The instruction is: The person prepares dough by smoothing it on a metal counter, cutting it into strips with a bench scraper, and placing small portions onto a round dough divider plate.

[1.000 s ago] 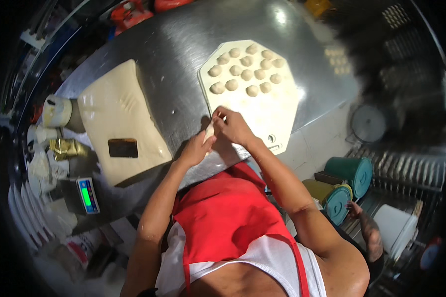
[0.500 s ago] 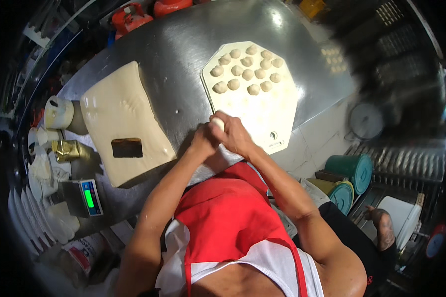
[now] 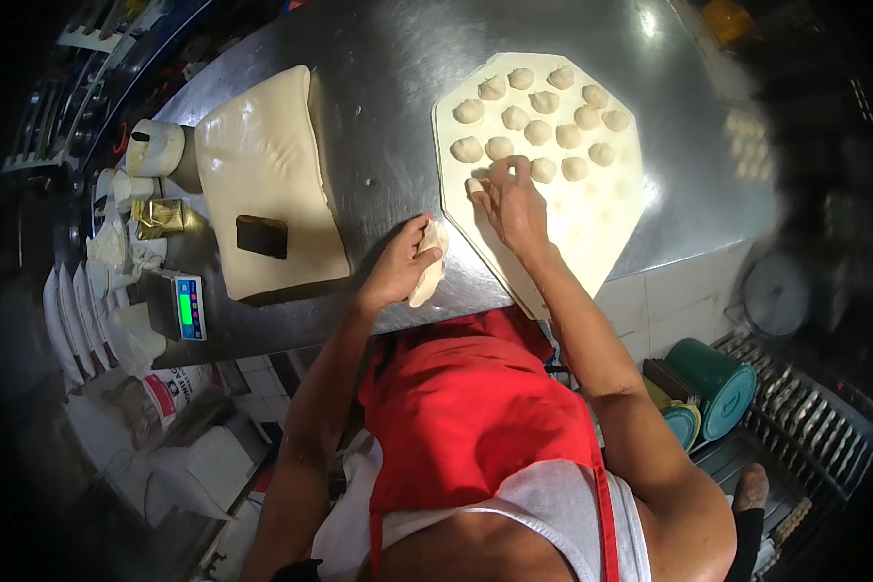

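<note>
A limp, pale lump of dough (image 3: 432, 270) is gripped in my left hand (image 3: 394, 272), just above the steel table beside the board. My right hand (image 3: 517, 209) reaches over the cream, angular board (image 3: 599, 228). Its thumb and fingers are apart, close to a small dough ball (image 3: 472, 187) at the board's left side; whether they still touch it is hard to tell. Several rounded dough balls (image 3: 537, 133) sit in loose rows on the far half of the board.
A big dough slab (image 3: 262, 145) with a dark rectangular scraper (image 3: 261, 237) on it lies left on the steel table (image 3: 378, 126). Tubs (image 3: 155, 147), a gold packet (image 3: 159, 218) and a digital scale (image 3: 177, 304) line the left edge. Green bins (image 3: 723, 388) stand lower right.
My hands, together around dough before, have separated. The right one moved up over the board, where a ball now lies by its fingers; the left stays back with dough. The view has shifted.
</note>
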`<state>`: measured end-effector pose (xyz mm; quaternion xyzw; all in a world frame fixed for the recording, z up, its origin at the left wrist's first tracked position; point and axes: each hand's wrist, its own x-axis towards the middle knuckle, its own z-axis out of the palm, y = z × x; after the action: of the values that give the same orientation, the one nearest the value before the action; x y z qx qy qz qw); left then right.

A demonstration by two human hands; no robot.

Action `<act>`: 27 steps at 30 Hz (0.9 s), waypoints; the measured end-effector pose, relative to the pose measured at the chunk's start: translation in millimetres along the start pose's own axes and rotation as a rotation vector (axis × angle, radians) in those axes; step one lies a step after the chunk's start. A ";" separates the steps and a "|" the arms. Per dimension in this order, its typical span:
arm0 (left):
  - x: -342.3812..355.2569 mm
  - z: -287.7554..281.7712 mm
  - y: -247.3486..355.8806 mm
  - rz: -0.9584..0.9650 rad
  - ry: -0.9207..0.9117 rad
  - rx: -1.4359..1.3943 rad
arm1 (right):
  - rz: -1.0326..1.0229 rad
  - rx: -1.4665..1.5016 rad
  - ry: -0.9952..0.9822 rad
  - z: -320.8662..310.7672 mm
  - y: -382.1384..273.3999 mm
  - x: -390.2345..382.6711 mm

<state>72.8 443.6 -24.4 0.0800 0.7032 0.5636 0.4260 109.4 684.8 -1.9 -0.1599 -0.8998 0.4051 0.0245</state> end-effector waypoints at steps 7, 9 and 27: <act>-2.9 -0.5 31.5 0.205 -0.104 -0.256 | 0.020 0.507 -0.270 2.3 -47.9 -31.4; -8.7 -15.4 43.9 0.020 -0.290 0.172 | 0.149 0.781 -0.184 -9.6 -64.7 -34.7; 45.4 4.6 7.4 0.064 -0.141 0.657 | -0.075 0.324 -0.098 16.0 -151.6 -87.4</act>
<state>44.9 476.4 -41.1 0.2739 0.8131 0.3133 0.4071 148.7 552.3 106.6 -0.1003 -0.8283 0.5508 0.0209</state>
